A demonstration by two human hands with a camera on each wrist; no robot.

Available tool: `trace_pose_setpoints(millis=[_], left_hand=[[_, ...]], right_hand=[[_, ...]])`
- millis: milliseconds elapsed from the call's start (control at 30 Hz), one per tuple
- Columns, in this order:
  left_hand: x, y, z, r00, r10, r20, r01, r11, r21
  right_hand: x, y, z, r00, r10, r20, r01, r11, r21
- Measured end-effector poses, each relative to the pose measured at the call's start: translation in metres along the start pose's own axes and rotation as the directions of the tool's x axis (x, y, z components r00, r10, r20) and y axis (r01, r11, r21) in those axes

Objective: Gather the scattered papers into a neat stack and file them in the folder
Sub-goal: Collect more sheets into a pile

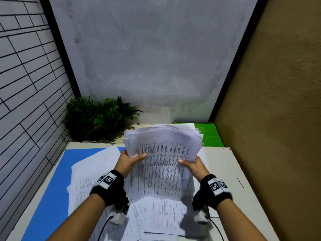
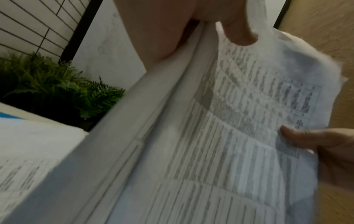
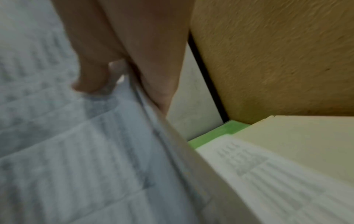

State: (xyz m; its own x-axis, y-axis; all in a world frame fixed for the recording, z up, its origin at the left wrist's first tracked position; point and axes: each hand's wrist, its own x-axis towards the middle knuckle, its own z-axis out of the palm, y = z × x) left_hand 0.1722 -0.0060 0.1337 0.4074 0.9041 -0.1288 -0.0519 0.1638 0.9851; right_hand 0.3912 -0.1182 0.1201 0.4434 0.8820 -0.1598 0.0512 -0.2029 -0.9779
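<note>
The table (image 1: 224, 164) is carrying the largest spread: loose papers (image 1: 161, 214) are lying fanned over it, some overlapping a blue sheet (image 1: 50, 188) at the person's left, while a green sheet (image 1: 211, 136) is showing at the far right edge (which of the two coloured pieces is the folder cannot be told). Above that layer the person is holding up the gathered stack (image 1: 163, 160), tilted towards the head camera, its top edges splayed and uneven. The left hand (image 1: 129, 161) is gripping the stack's left edge, thumb across the printed face and fingers behind; the right hand (image 1: 192, 165) is pinching the right edge in the same manner, thumb in front.

To do this step well, the person is likely needing to loosen both grips slightly and tap the lower edge on a bare part of the table, letting sheets settle flush, then turn the bundle and tap a side edge too. Squeezing hard would be locking the misalignment in. The sheets below are waiting to be collected, so the squared bundle should be laid on them rather than filed.
</note>
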Motion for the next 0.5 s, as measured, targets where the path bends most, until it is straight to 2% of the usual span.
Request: trace_pose_setpoints(millis=[67, 133, 200, 267, 333, 400, 500], left_hand=[[-0.003, 0.000, 0.003, 0.997, 0.034, -0.069, -0.034, 0.999, -0.006], [-0.003, 0.012, 0.002, 0.991, 0.083, -0.107, -0.085, 0.996, -0.014], [-0.004, 0.027, -0.002, 0.982, 0.170, -0.077, -0.173, 0.984, -0.045], [-0.005, 0.038, -0.008, 0.978, 0.209, -0.017, -0.210, 0.976, -0.066], [-0.006, 0.037, -0.012, 0.980, 0.197, 0.029, -0.196, 0.980, -0.039], [-0.007, 0.029, -0.015, 0.988, 0.151, 0.045, -0.152, 0.988, 0.020], [-0.006, 0.023, -0.016, 0.995, 0.087, 0.039, -0.089, 0.995, 0.046]], right_hand=[[-0.002, -0.002, 0.012, 0.993, -0.033, -0.110, 0.042, 0.996, 0.075], [-0.005, -0.016, 0.016, 0.976, -0.110, -0.185, 0.137, 0.981, 0.137], [-0.007, -0.029, 0.014, 0.969, -0.185, -0.165, 0.217, 0.956, 0.199], [-0.009, -0.037, 0.012, 0.967, -0.235, -0.100, 0.252, 0.943, 0.219], [-0.010, -0.039, 0.011, 0.963, -0.254, -0.095, 0.267, 0.945, 0.188], [-0.009, -0.040, 0.009, 0.949, -0.272, -0.161, 0.301, 0.934, 0.193], [-0.009, -0.060, 0.002, 0.895, -0.370, -0.248, 0.417, 0.892, 0.173]])
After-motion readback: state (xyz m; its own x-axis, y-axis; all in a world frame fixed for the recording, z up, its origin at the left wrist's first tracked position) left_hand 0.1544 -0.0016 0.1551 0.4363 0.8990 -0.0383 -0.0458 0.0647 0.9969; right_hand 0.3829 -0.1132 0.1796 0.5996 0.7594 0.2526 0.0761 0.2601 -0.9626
